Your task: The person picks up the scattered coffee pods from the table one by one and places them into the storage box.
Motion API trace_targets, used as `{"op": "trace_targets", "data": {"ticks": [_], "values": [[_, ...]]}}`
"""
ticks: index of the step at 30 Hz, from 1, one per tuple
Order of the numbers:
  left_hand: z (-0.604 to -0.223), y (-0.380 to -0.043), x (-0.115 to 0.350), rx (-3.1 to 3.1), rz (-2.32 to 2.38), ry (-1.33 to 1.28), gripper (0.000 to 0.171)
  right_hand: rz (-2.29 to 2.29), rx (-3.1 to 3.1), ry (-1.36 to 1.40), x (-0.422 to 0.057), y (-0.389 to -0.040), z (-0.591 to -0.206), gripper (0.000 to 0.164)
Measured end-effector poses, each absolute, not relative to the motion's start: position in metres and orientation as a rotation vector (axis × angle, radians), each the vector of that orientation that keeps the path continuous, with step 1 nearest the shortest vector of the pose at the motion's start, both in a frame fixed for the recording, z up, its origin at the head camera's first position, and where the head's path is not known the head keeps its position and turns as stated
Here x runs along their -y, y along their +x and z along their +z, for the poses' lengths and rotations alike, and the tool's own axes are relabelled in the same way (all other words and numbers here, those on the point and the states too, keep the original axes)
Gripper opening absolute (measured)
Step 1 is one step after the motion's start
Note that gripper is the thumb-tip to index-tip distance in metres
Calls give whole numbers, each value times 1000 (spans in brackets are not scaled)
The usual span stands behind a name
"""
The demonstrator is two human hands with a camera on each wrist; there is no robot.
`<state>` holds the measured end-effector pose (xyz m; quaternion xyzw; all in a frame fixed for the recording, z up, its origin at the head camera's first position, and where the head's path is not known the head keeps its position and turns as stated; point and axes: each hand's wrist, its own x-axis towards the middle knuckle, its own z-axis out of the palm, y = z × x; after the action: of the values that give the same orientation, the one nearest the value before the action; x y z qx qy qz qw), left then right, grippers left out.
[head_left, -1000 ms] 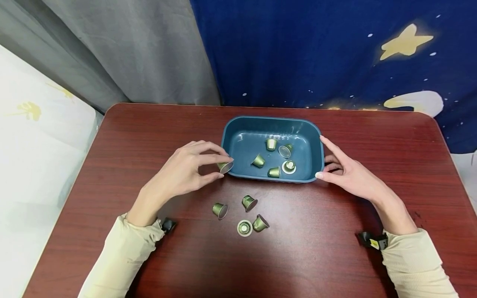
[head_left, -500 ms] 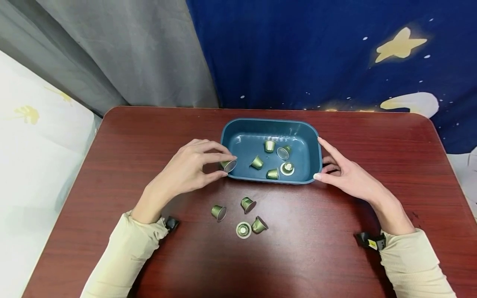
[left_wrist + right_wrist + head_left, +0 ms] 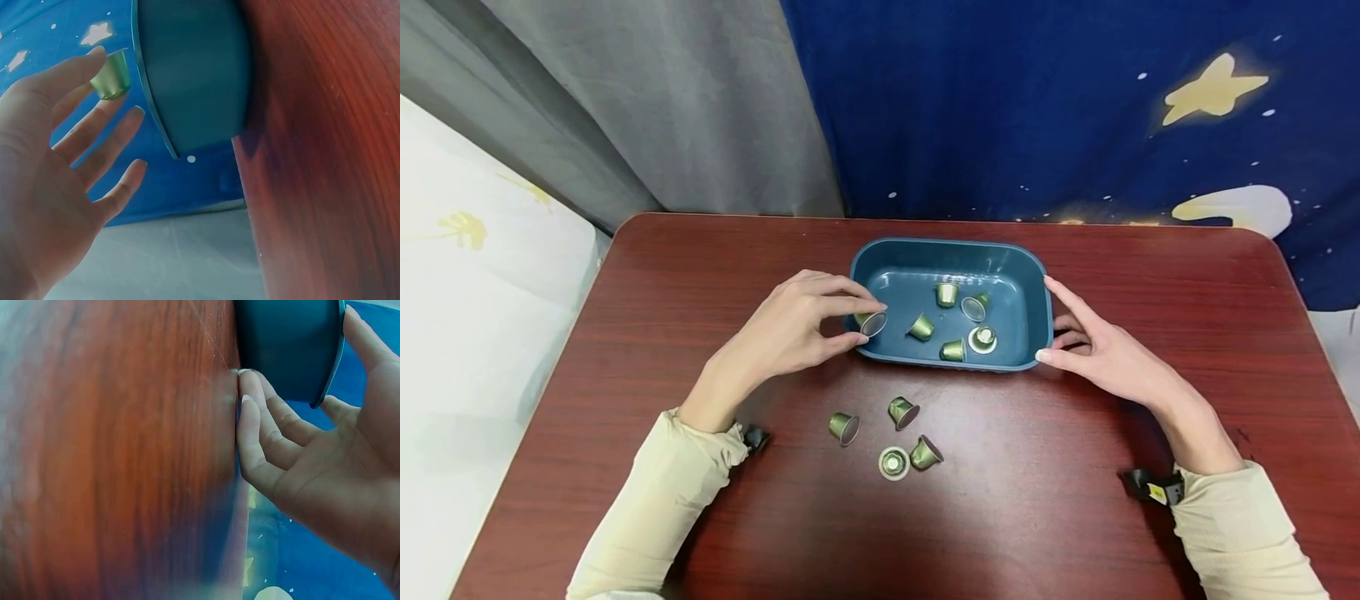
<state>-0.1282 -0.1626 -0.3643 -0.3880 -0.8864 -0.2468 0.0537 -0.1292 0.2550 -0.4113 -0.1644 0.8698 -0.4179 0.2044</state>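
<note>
My left hand (image 3: pixel 805 321) pinches a green coffee capsule (image 3: pixel 871 323) between thumb and fingers, over the left end of a blue plastic bin (image 3: pixel 951 364). In the left wrist view, the held capsule (image 3: pixel 112 76) is beside the bin's rim, with the other fingers spread. My right hand (image 3: pixel 1097 346) rests against the bin's right end, its thumb at the near corner and index finger at the far one. In the right wrist view, its other fingers (image 3: pixel 250 422) bend loosely low by the bin's wall. Several green capsules, such as one capsule (image 3: pixel 947 294), lie inside the bin.
Several more green capsules, including one capsule (image 3: pixel 903 412), lie on the reddish-brown table (image 3: pixel 1030 483) in front of the bin. A blue curtain (image 3: pixel 1000 108) with stars and a grey curtain (image 3: pixel 700 100) hang behind the table's far edge.
My left hand has moved right with the capsule, from beside the bin's left rim to over its left end. The right hand has kept its place at the bin.
</note>
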Motion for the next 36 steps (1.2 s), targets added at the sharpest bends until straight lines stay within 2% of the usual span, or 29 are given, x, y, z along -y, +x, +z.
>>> {"op": "trace_targets", "data": {"ticks": [36], "values": [[-364, -150, 151, 2662, -690, -1206, 39, -1199, -2422, -449, -254, -129, -413, 92]]}}
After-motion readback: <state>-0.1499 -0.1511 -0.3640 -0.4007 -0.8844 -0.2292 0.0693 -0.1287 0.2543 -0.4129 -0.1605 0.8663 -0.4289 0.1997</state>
